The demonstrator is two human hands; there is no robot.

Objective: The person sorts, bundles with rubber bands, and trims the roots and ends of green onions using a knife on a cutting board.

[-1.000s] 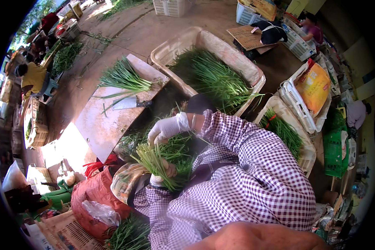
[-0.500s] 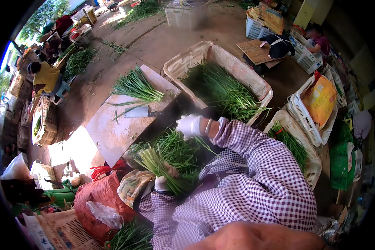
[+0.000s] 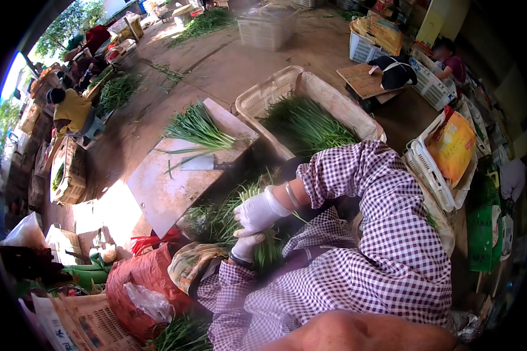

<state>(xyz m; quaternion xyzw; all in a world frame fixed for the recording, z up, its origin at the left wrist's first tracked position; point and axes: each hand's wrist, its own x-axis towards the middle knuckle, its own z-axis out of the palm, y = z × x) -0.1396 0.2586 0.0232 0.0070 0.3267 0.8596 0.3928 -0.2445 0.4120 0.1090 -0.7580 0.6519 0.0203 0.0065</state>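
Note:
Both my hands wear white gloves and are together over my lap. My left hand (image 3: pixel 247 245) is closed around a bunch of chives (image 3: pixel 267 253), long green leaves with pale stem ends. Just above it, my right hand (image 3: pixel 260 212) lies across the same bunch with fingers curled onto it; its fingertips are partly hidden. Loose chives (image 3: pixel 214 221) are heaped under and beyond my hands. Ahead to the left, a pale board (image 3: pixel 158 184) carries another bunch of chives (image 3: pixel 202 128) and a cleaver (image 3: pixel 197 163) with a dark handle.
Beyond the board stands a long cream crate (image 3: pixel 263 93) with chives inside. White crates (image 3: pixel 430 175) and a green crate (image 3: pixel 480 234) line the right. A red sack (image 3: pixel 140 275) sits at my left. People in a yellow top (image 3: pixel 73 111) and a dark red top (image 3: pixel 454 67) sit farther off.
My right hand has moved left and down from near the board's edge onto the bunch in my left hand. The view has shifted slightly.

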